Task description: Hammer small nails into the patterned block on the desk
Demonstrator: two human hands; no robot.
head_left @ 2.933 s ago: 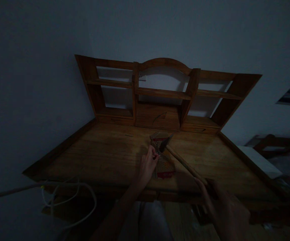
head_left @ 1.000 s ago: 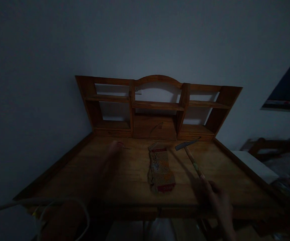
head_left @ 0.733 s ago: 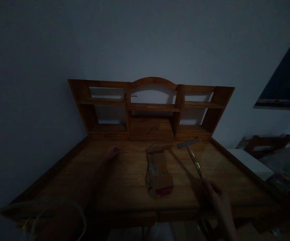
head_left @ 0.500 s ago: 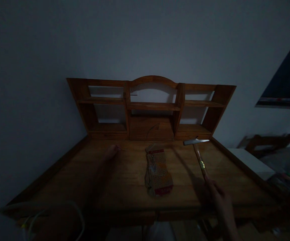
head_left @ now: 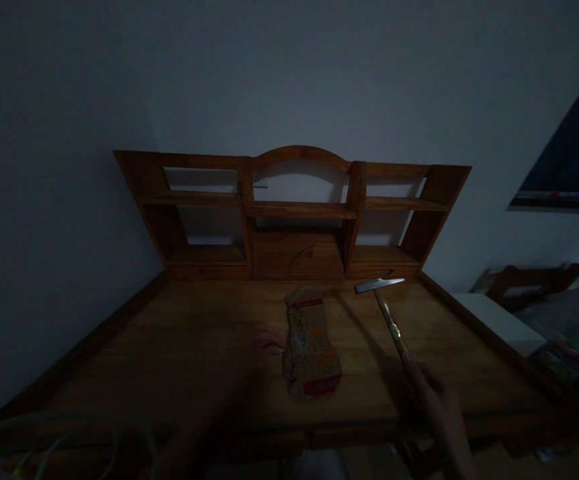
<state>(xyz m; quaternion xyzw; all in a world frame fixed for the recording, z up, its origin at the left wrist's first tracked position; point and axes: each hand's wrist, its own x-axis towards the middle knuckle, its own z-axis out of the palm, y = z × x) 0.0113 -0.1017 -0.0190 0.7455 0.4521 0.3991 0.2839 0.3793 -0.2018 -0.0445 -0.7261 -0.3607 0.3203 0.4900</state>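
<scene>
My right hand (head_left: pixel 432 393) is wrapped round the wooden handle of a hammer (head_left: pixel 388 315), on the right side of the desk. The hammer is raised, its narrow metal head farthest from me. Pinched fingers of my left hand (head_left: pixel 265 339) hold a small thin nail-like piece (head_left: pixel 282 352); darkness and blur hide most of it. That hand is at the left edge of a flattened brown packet (head_left: pixel 314 347) with red bands and yellow patches. Whether the fingers touch the packet I cannot tell.
The wooden desk (head_left: pixel 169 340) has raised side edges and a wooden shelf unit (head_left: pixel 299 211) along its back. Pale cables (head_left: pixel 114 447) hang at the lower left. A white surface (head_left: pixel 494 320) and a wooden chair back (head_left: pixel 534 283) stand to the right.
My left hand has moved right and nearer to me, from the back left of the desk to the packet's left edge. The hammer has shifted slightly left in the view, still in my right hand.
</scene>
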